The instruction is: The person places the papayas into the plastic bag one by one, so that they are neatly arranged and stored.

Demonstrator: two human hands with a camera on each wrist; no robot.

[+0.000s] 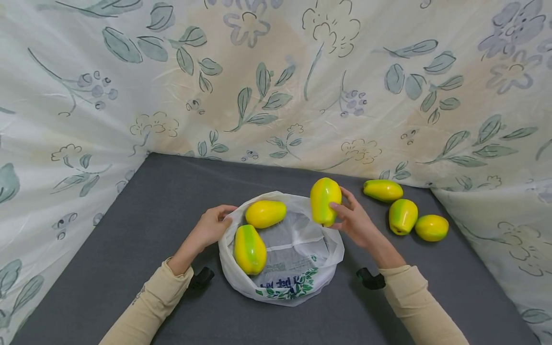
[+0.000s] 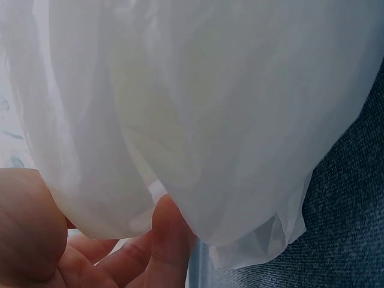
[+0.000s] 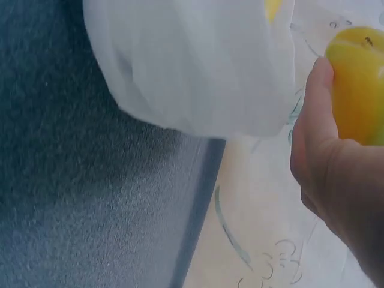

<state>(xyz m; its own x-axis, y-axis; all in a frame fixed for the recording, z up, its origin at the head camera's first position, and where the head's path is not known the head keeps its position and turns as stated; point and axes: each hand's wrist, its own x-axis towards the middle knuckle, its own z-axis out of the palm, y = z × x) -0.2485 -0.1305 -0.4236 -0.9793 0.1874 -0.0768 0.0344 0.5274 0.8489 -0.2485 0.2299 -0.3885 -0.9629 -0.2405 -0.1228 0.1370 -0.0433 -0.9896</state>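
Observation:
A white plastic bag (image 1: 236,283) with green leaf print stands with its mouth wide. My left hand (image 1: 211,226) pinches its left rim; in the left wrist view thumb and fingers (image 2: 169,237) hold the thin film. Inside lie two yellow papayas with glossy skin, one toward the back (image 1: 265,214) and one green-striped at the left (image 1: 250,250). My right hand (image 1: 357,220) grips another papaya (image 1: 324,200), held upright over the bag's right rim. In the right wrist view this papaya (image 3: 360,90) sits against the fingers, beside the bag's outer wall (image 3: 198,72).
Three more papayas lie on the dark grey table (image 1: 181,187) at the back right: one farthest back (image 1: 383,190), one green-striped (image 1: 403,217) and one rightmost (image 1: 432,227). A floral curtain (image 1: 258,96) encloses the back and sides. Black wrist devices show under both sleeves.

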